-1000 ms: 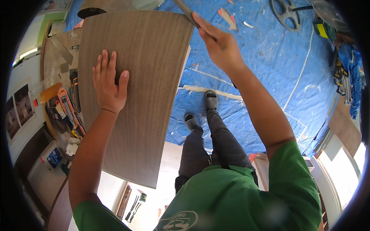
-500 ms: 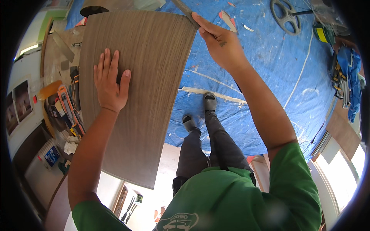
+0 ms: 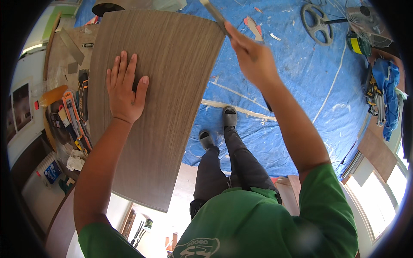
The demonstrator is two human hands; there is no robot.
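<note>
A long grey-brown wood-grain panel (image 3: 167, 77) lies lengthwise in front of me, its right edge jutting over the floor. My left hand (image 3: 124, 90) rests flat on its upper left part, fingers spread. My right hand (image 3: 251, 53) is closed around a narrow flat tool (image 3: 214, 13) whose blade reaches to the panel's far right edge. The hand is a little blurred.
A cluttered work surface (image 3: 71, 112) with an orange hand tool and small items lies left of the panel. A blue tarpaulin (image 3: 301, 94) covers the floor, where my feet in grey shoes (image 3: 219, 127) stand. A fan (image 3: 365, 21) and hanging tools are at right.
My right hand has moved with the tool along the panel's far right edge. My left hand stays flat on the panel.
</note>
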